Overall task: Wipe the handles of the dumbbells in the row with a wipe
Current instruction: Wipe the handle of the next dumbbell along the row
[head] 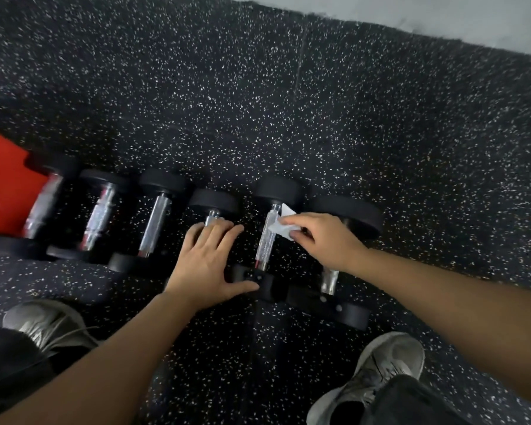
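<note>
- Six black-headed dumbbells with chrome knurled handles lie in a row on the black rubber floor with white flecks [288, 102]. The row starts by a red block [3, 185] at the floor's left edge and ends below the grey strip at its far right edge.
- The right hand [322, 237] pinches a small white folded wipe [281, 225] between thumb and fingertips. The wipe touches the upper part of the fifth dumbbell's chrome handle [267, 237].
- The left hand [209, 259] lies flat with its fingers spread over the fourth dumbbell's handle [212, 214], not closed round it.
- Risk: the wipe is small and held by one corner, so it may only brush one side of the bar and leave the underside untouched.
- Risk: the round heads could let the fifth dumbbell roll towards the sixth dumbbell [344, 222] under a sideways push, since the steadying hand is on its neighbour.
- Risk: fingers could be nipped between neighbouring heads, which sit close together.
- Risk: the wipe could snag on the knurling and slip from the pinch.
- No brand, weight marking or other writing can be read; the picture is blurred and dim.
</note>
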`<state>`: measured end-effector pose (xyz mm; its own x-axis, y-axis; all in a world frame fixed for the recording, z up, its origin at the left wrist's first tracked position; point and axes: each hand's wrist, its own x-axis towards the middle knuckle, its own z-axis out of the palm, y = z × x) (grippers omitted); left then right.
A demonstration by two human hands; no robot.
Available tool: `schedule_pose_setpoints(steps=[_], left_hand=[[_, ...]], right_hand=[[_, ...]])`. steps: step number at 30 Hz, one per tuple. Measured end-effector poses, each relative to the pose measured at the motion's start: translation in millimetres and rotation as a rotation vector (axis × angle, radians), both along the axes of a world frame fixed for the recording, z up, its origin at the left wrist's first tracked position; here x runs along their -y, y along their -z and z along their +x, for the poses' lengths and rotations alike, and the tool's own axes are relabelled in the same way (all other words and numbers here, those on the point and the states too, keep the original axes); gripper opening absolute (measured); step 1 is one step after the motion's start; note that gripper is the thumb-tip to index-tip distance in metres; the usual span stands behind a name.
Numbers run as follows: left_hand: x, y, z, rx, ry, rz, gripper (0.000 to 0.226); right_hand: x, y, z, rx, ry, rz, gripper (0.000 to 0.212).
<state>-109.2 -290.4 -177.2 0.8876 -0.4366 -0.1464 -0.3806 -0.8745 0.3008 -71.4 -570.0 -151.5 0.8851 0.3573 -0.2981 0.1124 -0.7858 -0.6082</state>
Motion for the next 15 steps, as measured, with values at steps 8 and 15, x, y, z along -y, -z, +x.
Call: schedule_pose_setpoints(steps=[8,15], left_hand=[[-4,22,-8,-0.096,-0.149,-0.012,0.127],[-4,23,-10,-0.055,-0.162,-0.033,0.125]], right_hand=[[-28,42,6,0.084,0.008,0.02,0.04],[-28,55,5,0.156,-0.066,-0.028,0.038]])
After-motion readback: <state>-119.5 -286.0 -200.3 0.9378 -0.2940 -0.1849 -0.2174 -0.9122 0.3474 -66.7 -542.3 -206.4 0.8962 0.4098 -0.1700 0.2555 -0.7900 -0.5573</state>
